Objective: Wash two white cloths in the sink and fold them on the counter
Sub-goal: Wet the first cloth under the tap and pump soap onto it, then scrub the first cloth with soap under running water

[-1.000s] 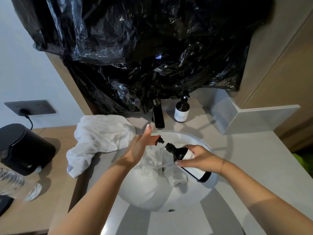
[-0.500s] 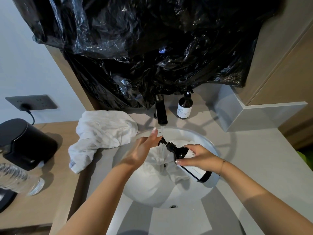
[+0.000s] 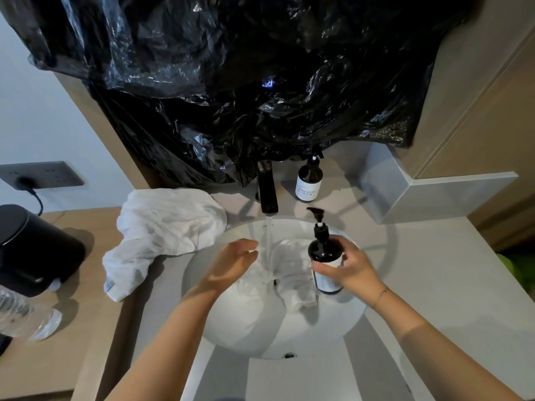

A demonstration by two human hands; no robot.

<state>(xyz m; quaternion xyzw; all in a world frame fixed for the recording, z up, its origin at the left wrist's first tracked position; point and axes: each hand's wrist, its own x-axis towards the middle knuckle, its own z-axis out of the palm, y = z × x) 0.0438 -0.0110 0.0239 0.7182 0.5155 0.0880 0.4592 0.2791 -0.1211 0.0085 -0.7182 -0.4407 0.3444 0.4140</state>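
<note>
So you're at a bathroom vanity with a grey counter [image 3: 419,270] and a round white sink [image 3: 341,322] set into it, and a big crinkly black plastic sheet [image 3: 246,82] hangs over the wall behind it. The black tap [image 3: 267,192] is running, a thin stream of water [image 3: 269,244] dropping straight onto the cloth in the basin [image 3: 292,264]. That one's white, bunched up and wet, sitting in the back half of the bowl.

Your right hand [image 3: 347,270] is wrapped around the dark pump bottle [image 3: 324,256], fingers curled round its lower body near the label. The bottle is roughly upright, tipped a bit, over the right side of the basin, with the pump head pointing up toward the tap. Your left hand [image 3: 231,264] holds nothing: palm cupped loosely, fingers relaxed and a bit spread, hovering over the left part of the bowl just beside the stream. Can't tell if it actually touches the wet cloth.

The second white cloth [image 3: 165,227] is crumpled on the counter left of the sink, one end drooping toward the front. A second dark bottle [image 3: 309,180] stands at the back, right of the tap. Far left there's a black appliance [image 3: 31,250], a clear plastic bottle [image 3: 26,316] lying on the wooden top, and a wall socket [image 3: 40,175] with a plug in it.
</note>
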